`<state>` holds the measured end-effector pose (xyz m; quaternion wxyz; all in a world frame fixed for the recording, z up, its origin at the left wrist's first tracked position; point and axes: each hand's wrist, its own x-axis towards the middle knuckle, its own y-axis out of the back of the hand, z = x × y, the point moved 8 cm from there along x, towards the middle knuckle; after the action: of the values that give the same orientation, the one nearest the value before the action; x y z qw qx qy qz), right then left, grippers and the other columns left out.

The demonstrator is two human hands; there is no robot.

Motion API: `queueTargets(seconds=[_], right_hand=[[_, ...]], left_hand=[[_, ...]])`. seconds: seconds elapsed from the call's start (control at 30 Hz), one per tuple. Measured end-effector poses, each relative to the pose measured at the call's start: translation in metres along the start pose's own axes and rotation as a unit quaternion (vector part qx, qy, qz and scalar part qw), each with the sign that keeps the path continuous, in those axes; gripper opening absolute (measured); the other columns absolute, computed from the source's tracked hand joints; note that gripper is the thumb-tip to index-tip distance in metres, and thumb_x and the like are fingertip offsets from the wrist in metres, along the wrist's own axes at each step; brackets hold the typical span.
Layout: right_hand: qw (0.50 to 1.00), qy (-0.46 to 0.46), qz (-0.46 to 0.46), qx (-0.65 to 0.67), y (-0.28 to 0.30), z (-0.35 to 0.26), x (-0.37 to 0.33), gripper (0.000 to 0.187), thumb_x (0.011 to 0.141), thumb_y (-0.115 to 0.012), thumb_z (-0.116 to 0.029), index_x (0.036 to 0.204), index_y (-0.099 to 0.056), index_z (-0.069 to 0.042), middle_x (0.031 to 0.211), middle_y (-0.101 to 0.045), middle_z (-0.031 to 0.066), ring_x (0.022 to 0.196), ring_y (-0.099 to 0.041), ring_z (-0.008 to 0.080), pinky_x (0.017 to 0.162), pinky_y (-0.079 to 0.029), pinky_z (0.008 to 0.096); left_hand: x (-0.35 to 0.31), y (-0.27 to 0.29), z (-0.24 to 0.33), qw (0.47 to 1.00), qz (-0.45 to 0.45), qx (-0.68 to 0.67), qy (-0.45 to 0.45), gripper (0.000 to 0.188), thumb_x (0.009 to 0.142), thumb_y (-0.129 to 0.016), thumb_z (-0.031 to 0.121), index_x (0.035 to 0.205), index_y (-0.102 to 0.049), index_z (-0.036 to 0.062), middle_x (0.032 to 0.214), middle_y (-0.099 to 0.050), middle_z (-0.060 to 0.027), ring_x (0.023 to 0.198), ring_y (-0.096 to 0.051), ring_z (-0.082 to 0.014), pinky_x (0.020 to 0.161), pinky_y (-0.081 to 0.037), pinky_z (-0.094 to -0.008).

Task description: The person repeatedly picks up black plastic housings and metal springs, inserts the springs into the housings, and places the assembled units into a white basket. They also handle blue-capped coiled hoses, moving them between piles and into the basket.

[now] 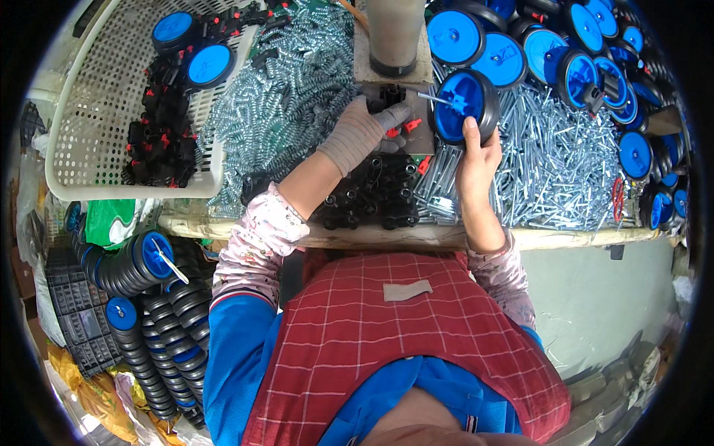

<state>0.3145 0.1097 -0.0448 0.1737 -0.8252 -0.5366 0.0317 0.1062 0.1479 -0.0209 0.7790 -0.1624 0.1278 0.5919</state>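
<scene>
My left hand [378, 128], in a grey glove, is closed around a black plastic part [392, 94] at the base of a metal press column [394, 37]. The gloved fingers cover most of that part, and a bit of red shows between them. My bare right hand [478, 156] grips a blue wheel with a black tyre [462, 108] by its rim, thumb on the near face. From the wheel's hub a metal pin [433, 97] sticks out toward the press. A loose red clip [414, 125] lies beside my left fingertips.
Springs [297, 89] are heaped left of the press, metal pins [558, 163] to its right. A white perforated basket [74, 134] holds black parts and two wheels. More black parts [372, 189] sit at the bench's front edge [357, 236]. Blue wheels [550, 56] crowd the back right.
</scene>
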Motion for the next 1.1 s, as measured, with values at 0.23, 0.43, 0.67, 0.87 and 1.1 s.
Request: queueTargets(seconds=[0.23,0.43,0.67,0.87,1.1], right_hand=[[0.992,0.02,-0.064,-0.105,-0.041,-0.009,-0.015,0.053,0.095,-0.068,-0.021,0.137,-0.049,0.004,0.119,-0.063,0.0099,0.104,-0.058,0.0153,0.094,-0.044,0.0273],[0.942,0.139,-0.139,-0.271,-0.076,-0.019,-0.026,0.069,0.09,-0.069,-0.012,0.147,-0.036,0.005,0.135,-0.055,0.0215,0.124,-0.054,0.0278,0.105,-0.041,0.0356],[0.937,0.104,-0.127,-0.308,-0.045,-0.024,0.007,0.045,0.093,-0.068,-0.019,0.129,-0.051,0.001,0.1,-0.068,0.0117,0.09,-0.063,0.0191,0.086,-0.049,0.0311],[0.909,0.015,-0.121,-0.399,0.048,-0.07,0.113,0.036,0.096,-0.06,-0.031,0.105,-0.067,0.003,0.096,-0.068,0.0064,0.091,-0.06,0.015,0.083,-0.045,0.0297],[0.968,0.068,-0.137,-0.199,0.082,-0.124,0.129,0.046,0.1,-0.058,-0.04,0.128,-0.063,-0.004,0.121,-0.066,0.0082,0.105,-0.062,0.0151,0.097,-0.049,0.0342]], left_hand=[[0.0,0.006,0.003,0.999,0.006,0.009,-0.033,0.047,0.09,-0.074,0.031,0.122,-0.055,0.0026,0.109,-0.064,-0.0089,0.088,-0.068,-0.0202,0.07,-0.061,-0.0333],[-0.009,0.025,0.006,0.99,-0.061,0.125,0.021,0.048,0.09,-0.072,0.035,0.124,-0.06,0.0038,0.111,-0.066,-0.013,0.096,-0.065,-0.0247,0.078,-0.056,-0.0362],[0.009,0.285,0.101,0.755,0.432,0.485,-0.085,0.056,0.085,-0.065,0.052,0.118,-0.064,0.0075,0.112,-0.066,-0.0214,0.107,-0.063,-0.0388,0.089,-0.051,-0.0464],[0.048,0.521,0.001,0.752,0.553,0.339,0.115,0.088,0.08,-0.077,0.048,0.134,-0.037,-0.0092,0.126,-0.056,-0.0252,0.105,-0.064,-0.0333,0.083,-0.056,-0.0449],[0.122,0.59,-0.028,0.863,0.465,-0.196,-0.025,0.017,0.083,-0.077,0.018,0.085,-0.066,0.0055,0.082,-0.067,-0.0096,0.059,-0.065,-0.021,0.055,-0.059,-0.0379]])
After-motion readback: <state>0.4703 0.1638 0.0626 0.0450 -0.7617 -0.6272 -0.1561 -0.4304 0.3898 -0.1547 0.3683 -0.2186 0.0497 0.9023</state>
